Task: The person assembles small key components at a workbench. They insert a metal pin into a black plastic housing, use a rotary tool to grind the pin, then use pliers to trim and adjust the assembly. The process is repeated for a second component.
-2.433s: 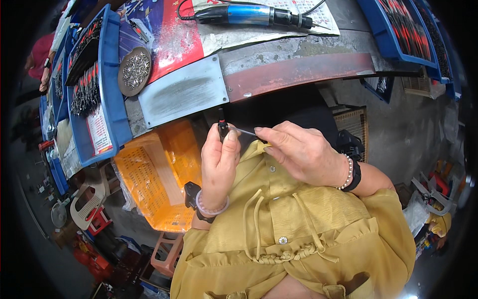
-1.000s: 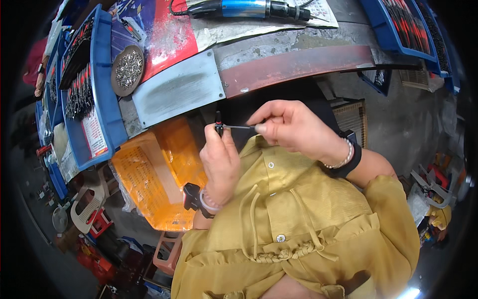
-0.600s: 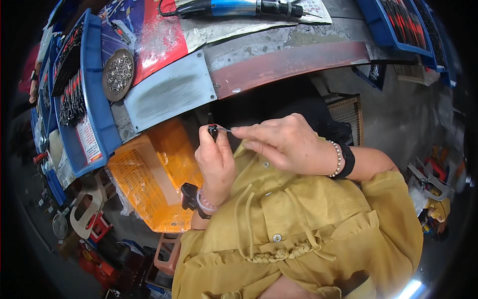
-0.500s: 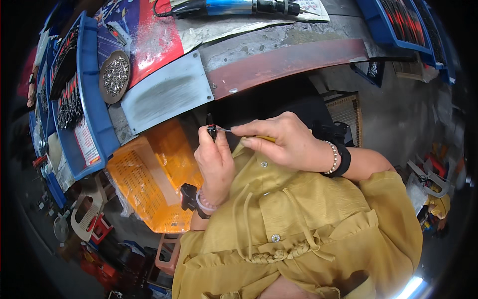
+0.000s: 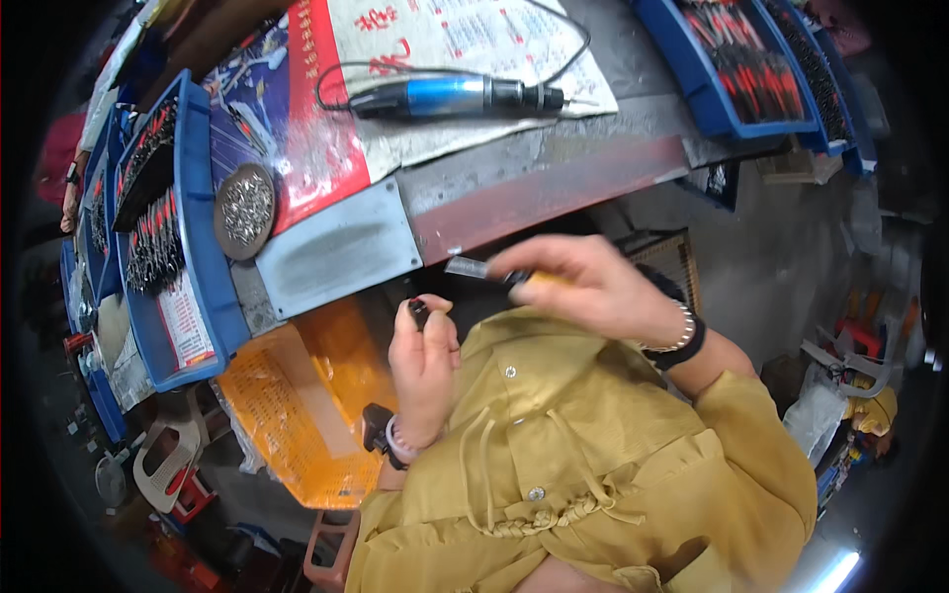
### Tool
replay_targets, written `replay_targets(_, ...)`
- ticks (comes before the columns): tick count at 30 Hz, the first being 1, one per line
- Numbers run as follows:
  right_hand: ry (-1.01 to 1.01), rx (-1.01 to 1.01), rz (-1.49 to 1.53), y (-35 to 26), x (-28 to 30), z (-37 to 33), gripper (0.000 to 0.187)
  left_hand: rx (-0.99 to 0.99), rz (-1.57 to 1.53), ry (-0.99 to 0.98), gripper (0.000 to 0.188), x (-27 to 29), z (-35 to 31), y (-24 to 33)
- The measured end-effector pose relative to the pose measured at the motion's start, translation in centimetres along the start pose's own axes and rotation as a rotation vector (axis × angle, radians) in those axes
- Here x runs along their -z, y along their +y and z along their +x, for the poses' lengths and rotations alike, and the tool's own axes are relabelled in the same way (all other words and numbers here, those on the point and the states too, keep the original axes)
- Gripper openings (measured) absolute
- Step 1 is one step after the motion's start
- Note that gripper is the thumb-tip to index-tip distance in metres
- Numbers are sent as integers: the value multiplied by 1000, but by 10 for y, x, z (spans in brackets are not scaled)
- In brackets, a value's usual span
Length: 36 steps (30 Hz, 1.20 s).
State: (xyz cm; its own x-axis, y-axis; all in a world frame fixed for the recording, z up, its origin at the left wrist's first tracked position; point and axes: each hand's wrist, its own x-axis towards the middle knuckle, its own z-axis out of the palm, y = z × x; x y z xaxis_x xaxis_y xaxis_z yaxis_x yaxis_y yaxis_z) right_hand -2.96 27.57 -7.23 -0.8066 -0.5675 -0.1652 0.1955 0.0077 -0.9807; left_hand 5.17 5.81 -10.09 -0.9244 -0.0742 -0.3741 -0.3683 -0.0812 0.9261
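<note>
In front of my torso, my left hand (image 5: 423, 361) is closed on a small black part with a trace of red (image 5: 419, 314), its dark tip sticking up past the thumb and finger. To the right and a little higher, my right hand (image 5: 578, 287) grips a thin yellow-handled tool (image 5: 541, 281). A greyish flat blade shape (image 5: 467, 267) reaches out leftward from these fingers, smeared by motion, so its exact kind is unclear. The tool and the black part are apart.
A grey metal plate (image 5: 336, 252) lies at the bench edge beside a round dish of small screws (image 5: 245, 211). Blue bins (image 5: 222, 296) of black-and-red parts flank the bench. A corded blue-and-black power screwdriver (image 5: 445, 97) rests on printed paper. Below sits an orange crate (image 5: 297, 415).
My right hand has drawn the tool away from the black part, up and to the right. My left hand has sunk slightly in the picture. The view has shifted, showing more of the bench.
</note>
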Motion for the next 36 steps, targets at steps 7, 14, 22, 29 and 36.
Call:
replay_targets(7,810,221,-1309,-1,146,46,38,96,-361,-138,27,20,1,40)
replay_targets(14,623,360,-1199,-18,85,56,15,138,-211,-129,23,25,6,47)
replay_targets(22,-139,-96,276,26,-62,26,17,155,-383,-97,19,20,13,35)
replay_targets(29,-229,-133,-96,36,-64,26,25,-217,247,-59,19,20,-5,17)
replay_targets(36,-214,-249,54,39,-69,27,28,-227,212,-115,16,23,1,13)
